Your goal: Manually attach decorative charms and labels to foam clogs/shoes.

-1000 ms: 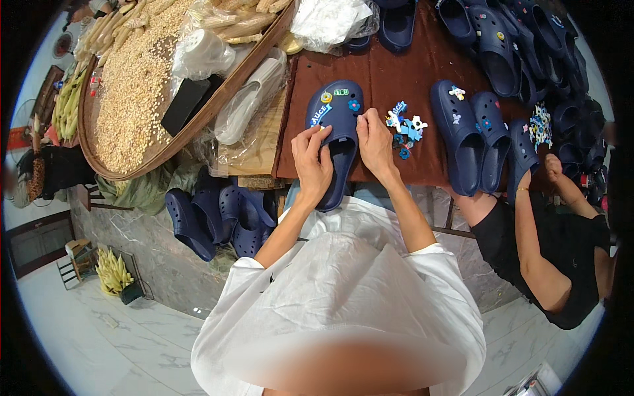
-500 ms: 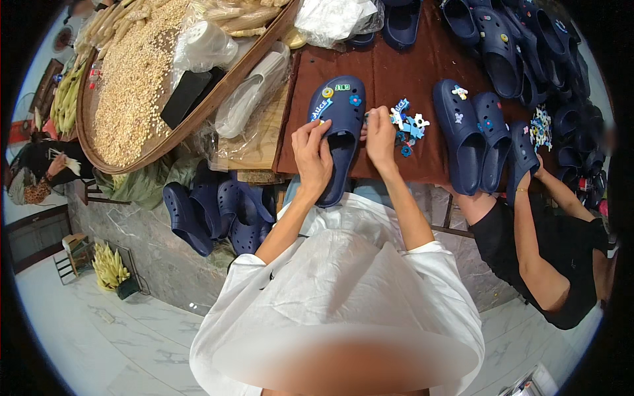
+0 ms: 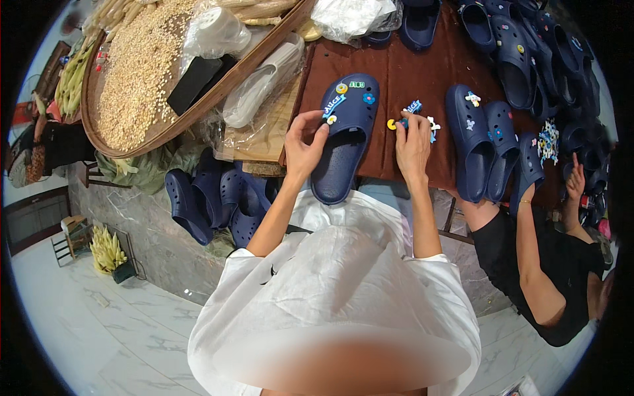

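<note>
held left hand [image 3: 304, 146] half-spread, seemingly empty, at left edge of clog [image 3: 353, 117]. apparently picked charms [image 3: 433, 125] with right hand [image 3: 414, 148], grasp unclear; likely needed precise pinching.

Pale floor tiles [image 3: 129, 323] with faint grey veins

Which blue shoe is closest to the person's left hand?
The blue shoe between the left hand and right hand. No other one lies between the hands; the rest are all farther from the left hand.
</note>
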Tool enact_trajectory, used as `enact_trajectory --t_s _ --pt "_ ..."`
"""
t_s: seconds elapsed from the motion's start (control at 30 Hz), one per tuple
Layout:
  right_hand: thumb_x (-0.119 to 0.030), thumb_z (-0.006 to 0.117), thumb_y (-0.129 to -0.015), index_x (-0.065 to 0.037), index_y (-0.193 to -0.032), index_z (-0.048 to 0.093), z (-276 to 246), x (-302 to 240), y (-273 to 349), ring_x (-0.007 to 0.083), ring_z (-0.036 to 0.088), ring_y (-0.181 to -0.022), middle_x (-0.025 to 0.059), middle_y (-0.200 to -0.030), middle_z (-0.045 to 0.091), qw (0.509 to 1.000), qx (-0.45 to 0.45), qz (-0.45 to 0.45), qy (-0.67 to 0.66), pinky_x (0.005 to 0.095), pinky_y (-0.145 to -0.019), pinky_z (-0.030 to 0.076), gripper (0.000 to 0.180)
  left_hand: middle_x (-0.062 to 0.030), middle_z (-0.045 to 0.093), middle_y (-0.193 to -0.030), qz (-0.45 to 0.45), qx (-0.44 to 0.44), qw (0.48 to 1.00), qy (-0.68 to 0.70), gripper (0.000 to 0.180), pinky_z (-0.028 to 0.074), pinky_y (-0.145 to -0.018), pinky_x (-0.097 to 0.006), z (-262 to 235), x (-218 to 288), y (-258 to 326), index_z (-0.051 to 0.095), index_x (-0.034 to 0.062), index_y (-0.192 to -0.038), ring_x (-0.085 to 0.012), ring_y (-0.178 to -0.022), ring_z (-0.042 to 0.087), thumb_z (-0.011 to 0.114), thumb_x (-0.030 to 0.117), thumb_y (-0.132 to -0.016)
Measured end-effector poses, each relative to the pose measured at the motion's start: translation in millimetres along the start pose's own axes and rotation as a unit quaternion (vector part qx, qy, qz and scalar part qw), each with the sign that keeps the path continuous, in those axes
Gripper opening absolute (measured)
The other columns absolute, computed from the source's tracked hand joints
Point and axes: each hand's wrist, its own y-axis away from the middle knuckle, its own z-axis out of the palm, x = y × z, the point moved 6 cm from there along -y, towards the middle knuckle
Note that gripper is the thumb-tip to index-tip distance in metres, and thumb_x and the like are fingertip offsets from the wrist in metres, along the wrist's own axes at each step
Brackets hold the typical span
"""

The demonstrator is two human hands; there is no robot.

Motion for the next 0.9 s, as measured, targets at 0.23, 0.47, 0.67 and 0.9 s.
enact_trajectory --t_s 0.23,0.47,0.67,0.9 --pt "-0.015 0.067 -0.091 -0.003 -0.112 0.062 -6 -41 3 0.0221 0.060 -0.086 0.0107 -0.101 0.058 0.965 -0.074 0.046 -0.248 0.0298 -0.065 0.051 0.025 -0.0040 0.059 -0.098 -0.021 -0.082 0.992 -0.092 0.031 0.050 -0.076 -0.026 -5 2 -17 0.071 0.0086 -0.113 -0.0131 -0.083 0.061 0.077 0.018 -0.085" --pt "-0.023 0.070 -0.089 -0.004 -0.119 0.059 8 -62 16 0.0256 0.056 -0.099 0.0137 -0.114 0.052 0.966 -0.080 0.028 -0.246 0.0296 -0.065 0.052 0.037 -0.0025 0.056 -0.093 -0.063 -0.172 0.979 -0.090 0.028 0.047 -0.072 -0.027 -1 0 -33 0.076 0.0136 -0.111 -0.0128 -0.080 0.056 0.078 0.024 -0.085" --pt "-0.024 0.069 -0.090 -0.003 -0.120 0.058 14 -64 18 0.0295 0.054 -0.103 0.0152 -0.113 0.051 0.968 -0.072 0.017 -0.240 0.0336 -0.071 0.052 0.038 -0.0024 0.058 -0.088 0.037 -0.090 0.979 -0.179 0.015 0.045 -0.070 -0.025 5 10 -31 0.077 0.0050 -0.099 -0.0120 -0.077 0.057 0.073 0.016 -0.089" --pt "-0.017 0.068 -0.089 -0.002 -0.120 0.058 16 -65 20 0.0337 0.053 -0.103 0.0176 -0.111 0.051 0.974 -0.052 0.001 -0.222 0.0402 -0.084 0.047 0.036 -0.0065 0.063 -0.085 0.072 -0.023 0.987 -0.140 0.013 0.047 -0.075 -0.029 5 4 -30 0.074 0.0019 -0.087 -0.0169 -0.082 0.061 0.073 0.015 -0.088"
